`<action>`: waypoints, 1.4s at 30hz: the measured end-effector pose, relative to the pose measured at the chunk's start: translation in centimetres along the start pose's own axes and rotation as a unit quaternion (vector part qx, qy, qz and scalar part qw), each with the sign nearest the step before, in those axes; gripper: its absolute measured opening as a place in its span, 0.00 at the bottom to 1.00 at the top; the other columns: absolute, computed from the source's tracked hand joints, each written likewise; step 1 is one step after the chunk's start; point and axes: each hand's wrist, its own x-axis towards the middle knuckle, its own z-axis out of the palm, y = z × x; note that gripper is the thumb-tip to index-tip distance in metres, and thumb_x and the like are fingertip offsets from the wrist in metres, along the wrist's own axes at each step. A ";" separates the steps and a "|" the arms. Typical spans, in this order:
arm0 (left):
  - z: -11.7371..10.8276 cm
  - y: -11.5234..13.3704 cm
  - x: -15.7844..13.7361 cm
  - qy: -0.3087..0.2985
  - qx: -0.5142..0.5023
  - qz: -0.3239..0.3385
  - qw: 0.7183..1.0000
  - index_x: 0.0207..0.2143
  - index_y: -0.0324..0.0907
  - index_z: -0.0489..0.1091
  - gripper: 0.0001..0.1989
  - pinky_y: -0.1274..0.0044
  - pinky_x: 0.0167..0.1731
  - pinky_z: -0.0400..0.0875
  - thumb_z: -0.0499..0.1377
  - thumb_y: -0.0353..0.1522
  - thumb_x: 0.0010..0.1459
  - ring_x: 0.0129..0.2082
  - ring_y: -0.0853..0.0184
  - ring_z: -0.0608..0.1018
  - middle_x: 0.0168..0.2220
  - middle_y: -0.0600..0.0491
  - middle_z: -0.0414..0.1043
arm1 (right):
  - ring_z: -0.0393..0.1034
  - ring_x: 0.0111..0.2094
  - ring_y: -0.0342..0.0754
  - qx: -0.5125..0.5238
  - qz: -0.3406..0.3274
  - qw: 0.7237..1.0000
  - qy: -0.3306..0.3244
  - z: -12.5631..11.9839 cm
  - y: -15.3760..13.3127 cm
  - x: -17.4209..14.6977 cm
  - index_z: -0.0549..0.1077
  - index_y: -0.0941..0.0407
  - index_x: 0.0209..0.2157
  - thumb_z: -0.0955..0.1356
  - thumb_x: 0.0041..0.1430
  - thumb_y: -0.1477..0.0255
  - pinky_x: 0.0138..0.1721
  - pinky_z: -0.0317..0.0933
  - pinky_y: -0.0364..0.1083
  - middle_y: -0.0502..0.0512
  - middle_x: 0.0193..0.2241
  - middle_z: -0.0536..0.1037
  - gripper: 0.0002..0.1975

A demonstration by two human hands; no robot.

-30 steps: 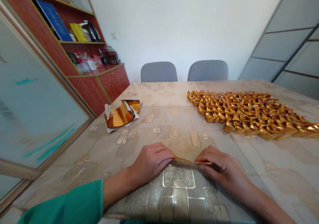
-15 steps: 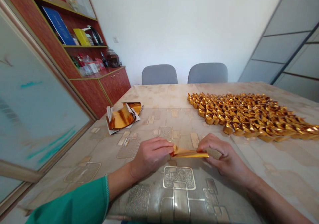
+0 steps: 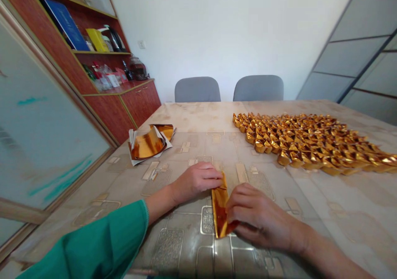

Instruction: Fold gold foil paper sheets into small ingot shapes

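A folded gold strip lies near the table's near edge, between both hands. The left hand, half curled, touches its far end; whether it pinches cannot be told. The right hand is closed on its near right edge. Gold pieces stand in rows far right.

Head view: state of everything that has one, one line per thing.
Gold foil strip: creased, near end partly opened out
Left hand: fingers on the strip's far end, thumb hidden
Right hand: fingers curled on the strip's near right edge
Loose foil sheets: piled, curled upward
Folded gold pieces: shaped, grouped close together
Lower cabinet doors: shut
Blue panel: leaning on the shelf
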 end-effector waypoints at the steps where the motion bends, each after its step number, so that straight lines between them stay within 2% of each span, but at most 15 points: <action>1: 0.1 -0.1 -0.1 -0.020 -0.010 0.009 1.000 0.41 0.38 0.76 0.11 0.71 0.40 0.72 0.52 0.29 0.67 0.39 0.64 0.76 0.41 0.47 0.80 | 0.68 0.40 0.49 0.005 0.000 1.000 -0.010 0.5 0.0 0.0 0.74 0.54 0.37 0.63 0.64 0.77 0.45 0.61 0.50 0.54 0.36 0.78 0.08; 4: -0.1 -0.1 -0.4 -0.066 -0.052 -0.004 0.996 0.44 0.39 0.75 0.13 0.70 0.43 0.72 0.51 0.27 0.67 0.42 0.63 0.76 0.43 0.47 0.80 | 0.69 0.42 0.48 0.044 0.014 0.999 -0.008 1.3 0.2 0.1 0.74 0.55 0.40 0.63 0.65 0.76 0.46 0.60 0.48 0.54 0.38 0.78 0.08; 7: -0.6 0.5 -0.7 -0.086 -0.085 -0.069 0.990 0.47 0.40 0.74 0.12 0.68 0.49 0.69 0.53 0.28 0.65 0.46 0.63 0.75 0.47 0.48 0.79 | 0.70 0.41 0.46 0.094 0.037 0.995 0.015 1.5 0.3 0.1 0.74 0.54 0.40 0.64 0.66 0.76 0.46 0.60 0.47 0.53 0.37 0.78 0.07; 13: -0.7 1.3 -0.9 -0.083 -0.131 -0.146 0.977 0.39 0.41 0.74 0.05 0.69 0.52 0.66 0.60 0.32 0.62 0.49 0.63 0.73 0.48 0.50 0.77 | 0.72 0.37 0.45 0.161 0.118 0.978 0.059 1.5 0.2 0.9 0.76 0.54 0.37 0.69 0.63 0.75 0.41 0.61 0.45 0.49 0.33 0.80 0.03; 18: -0.8 1.7 -1.0 -0.082 -0.119 -0.159 0.977 0.38 0.42 0.73 0.04 0.64 0.56 0.61 0.60 0.33 0.62 0.52 0.61 0.71 0.50 0.50 0.76 | 0.70 0.33 0.45 0.141 0.148 0.976 0.079 2.2 0.4 1.8 0.76 0.55 0.32 0.69 0.60 0.77 0.37 0.60 0.44 0.49 0.29 0.77 0.04; 20: -1.0 1.8 -1.1 -0.102 -0.114 -0.169 0.974 0.39 0.43 0.72 0.05 0.59 0.58 0.57 0.62 0.33 0.60 0.55 0.59 0.70 0.53 0.50 0.74 | 0.69 0.33 0.45 0.128 0.159 0.976 0.081 2.4 0.4 2.0 0.75 0.55 0.30 0.70 0.59 0.78 0.36 0.58 0.44 0.49 0.28 0.76 0.05; 23: -1.4 1.9 -1.2 -0.143 -0.122 -0.191 0.963 0.43 0.44 0.71 0.12 0.52 0.61 0.50 0.65 0.34 0.56 0.59 0.55 0.68 0.57 0.50 0.71 | 0.68 0.31 0.45 0.111 0.190 0.972 0.079 2.6 0.4 2.2 0.74 0.56 0.29 0.70 0.56 0.79 0.34 0.57 0.44 0.49 0.26 0.75 0.05; 27: -2.0 1.8 -1.1 -0.175 -0.132 -0.198 0.955 0.44 0.46 0.70 0.15 0.47 0.61 0.43 0.66 0.36 0.55 0.63 0.52 0.63 0.60 0.49 0.68 | 0.67 0.31 0.46 0.107 0.224 0.965 0.084 2.8 0.0 2.2 0.74 0.55 0.30 0.70 0.56 0.79 0.33 0.56 0.44 0.48 0.26 0.75 0.05; 30: -2.4 1.9 -0.9 -0.194 -0.140 -0.205 0.949 0.45 0.46 0.69 0.18 0.47 0.62 0.40 0.66 0.39 0.54 0.65 0.51 0.61 0.61 0.49 0.66 | 0.67 0.32 0.47 0.122 0.230 0.962 0.083 2.8 -0.1 2.0 0.75 0.55 0.29 0.69 0.59 0.77 0.35 0.56 0.46 0.49 0.26 0.75 0.05; 33: -2.6 2.3 -0.7 -0.208 -0.141 -0.219 0.943 0.47 0.46 0.67 0.22 0.46 0.62 0.38 0.66 0.43 0.53 0.66 0.50 0.59 0.63 0.47 0.64 | 0.68 0.33 0.47 0.154 0.223 0.959 0.080 2.4 0.0 1.4 0.76 0.54 0.34 0.69 0.61 0.75 0.37 0.57 0.47 0.50 0.29 0.76 0.03; 39: -2.7 2.8 -0.6 -0.219 -0.127 -0.216 0.943 0.49 0.44 0.67 0.25 0.47 0.63 0.34 0.65 0.45 0.53 0.67 0.49 0.56 0.64 0.45 0.62 | 0.70 0.38 0.47 0.192 0.134 0.972 0.033 1.4 0.4 0.5 0.77 0.51 0.35 0.68 0.65 0.72 0.41 0.58 0.47 0.50 0.34 0.78 0.06; 42: -2.8 2.9 -0.5 -0.227 -0.119 -0.218 0.942 0.52 0.45 0.66 0.28 0.46 0.63 0.34 0.66 0.45 0.51 0.67 0.48 0.56 0.64 0.46 0.62 | 0.70 0.34 0.46 0.172 0.167 0.970 0.043 1.7 0.4 0.9 0.77 0.52 0.34 0.68 0.63 0.74 0.38 0.59 0.46 0.49 0.31 0.78 0.06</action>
